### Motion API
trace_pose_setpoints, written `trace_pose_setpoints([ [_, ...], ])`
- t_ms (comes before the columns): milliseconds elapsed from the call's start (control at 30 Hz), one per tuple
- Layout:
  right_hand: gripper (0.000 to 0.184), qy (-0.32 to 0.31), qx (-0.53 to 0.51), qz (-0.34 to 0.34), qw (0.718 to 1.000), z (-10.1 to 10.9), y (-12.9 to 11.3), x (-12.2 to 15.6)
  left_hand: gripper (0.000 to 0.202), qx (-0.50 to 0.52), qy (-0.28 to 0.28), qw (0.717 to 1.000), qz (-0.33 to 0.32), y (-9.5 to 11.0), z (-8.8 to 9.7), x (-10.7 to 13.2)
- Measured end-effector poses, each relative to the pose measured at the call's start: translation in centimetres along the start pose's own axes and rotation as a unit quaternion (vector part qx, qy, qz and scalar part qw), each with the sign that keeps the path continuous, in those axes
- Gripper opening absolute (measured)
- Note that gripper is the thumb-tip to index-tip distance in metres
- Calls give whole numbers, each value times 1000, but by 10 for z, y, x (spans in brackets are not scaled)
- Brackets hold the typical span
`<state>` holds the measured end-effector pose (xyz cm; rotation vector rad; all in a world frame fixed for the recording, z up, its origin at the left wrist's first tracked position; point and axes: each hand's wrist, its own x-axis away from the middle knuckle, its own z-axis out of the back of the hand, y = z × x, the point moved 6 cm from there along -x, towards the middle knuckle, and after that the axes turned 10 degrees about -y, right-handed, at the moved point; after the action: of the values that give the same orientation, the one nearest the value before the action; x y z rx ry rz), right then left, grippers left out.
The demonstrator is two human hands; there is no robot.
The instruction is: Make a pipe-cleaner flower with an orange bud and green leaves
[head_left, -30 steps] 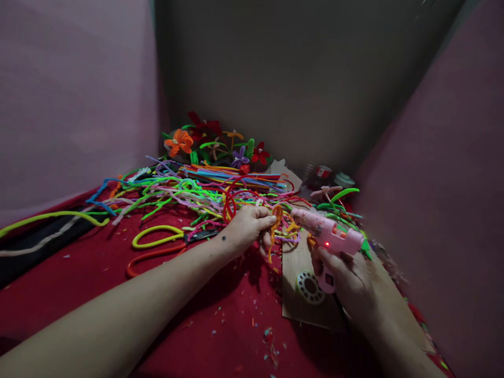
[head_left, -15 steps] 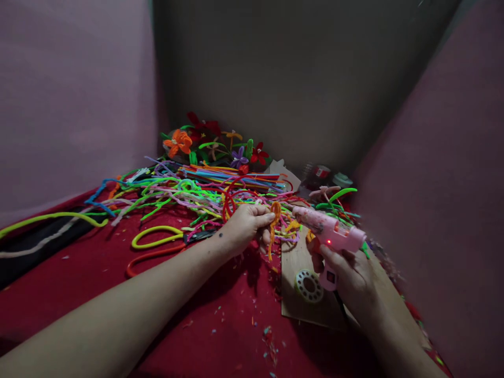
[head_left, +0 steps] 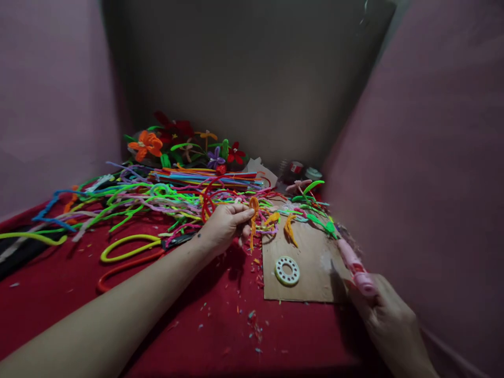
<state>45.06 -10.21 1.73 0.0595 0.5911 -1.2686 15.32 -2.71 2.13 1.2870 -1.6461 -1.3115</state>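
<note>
Between the thumb and fingers of my left hand (head_left: 225, 227) is a looped orange pipe cleaner (head_left: 253, 211), its tail hanging down. My right hand (head_left: 388, 310) is wrapped round a pink glue gun (head_left: 356, 268) at the right edge of the board, nozzle pointing away from me. Between the hands lies a wooden-looking board (head_left: 307, 270) carrying a white ring-shaped spool (head_left: 287, 271) with holes. Curved orange pipe cleaner pieces (head_left: 290, 231) rest at the board's far part.
Scissors (head_left: 132, 247) with yellow and red handles lie left of my left forearm. Behind are tangled pipe cleaners (head_left: 129, 197), a straight bundle (head_left: 208, 177) and finished flowers (head_left: 145, 145). Scraps litter the red cloth (head_left: 220, 331). Walls stand close on both sides.
My right hand has carried the glue gun rightward and down, away from the orange loop, to the board's right side. The view has turned slightly right. My left hand still pinches the loop.
</note>
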Motion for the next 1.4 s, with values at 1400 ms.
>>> trace_pose_setpoints([
  [1400, 22, -317, 46, -2, 947, -92, -42, -168, 20, -71, 27, 997, 34, -11, 0, 1],
])
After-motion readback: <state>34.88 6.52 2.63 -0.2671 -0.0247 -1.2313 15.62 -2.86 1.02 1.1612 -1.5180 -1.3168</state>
